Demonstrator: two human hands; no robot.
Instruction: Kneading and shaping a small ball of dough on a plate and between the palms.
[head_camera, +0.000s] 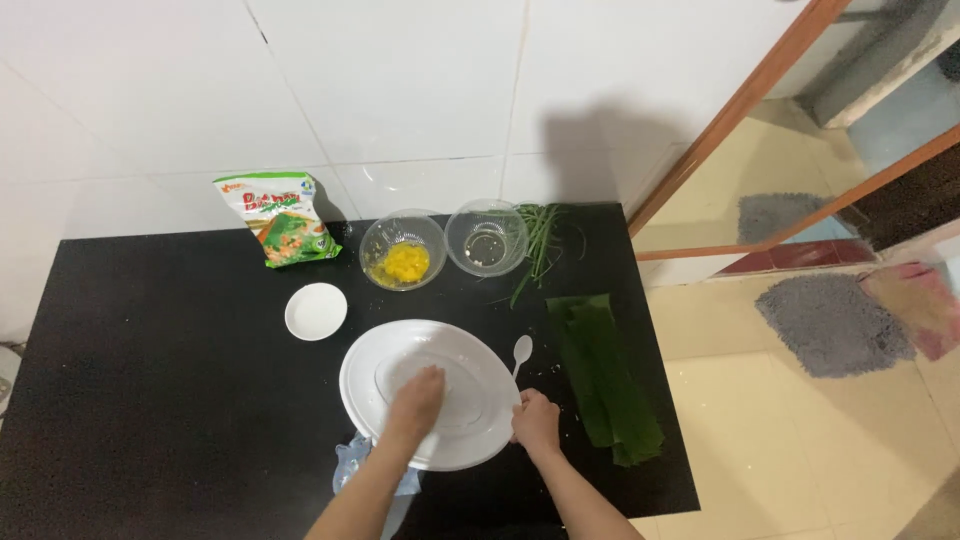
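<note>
Currently left hand (418, 396) presses flat, fingers open, inside the white plate (370, 360) at lower centre; right hand (537, 422) pinches its rim: likely stiff, light, slippery, so rim hold suits.

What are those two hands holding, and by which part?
The right hand grips the large white bowl by its near right rim. The left hand is pressed down inside the bowl; whether it holds anything cannot be told.

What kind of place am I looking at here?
Probably a home kitchen corner: a black table against white wall tiles, with a glass bowl of yellow filling, folded green leaves and a white basin.
</note>
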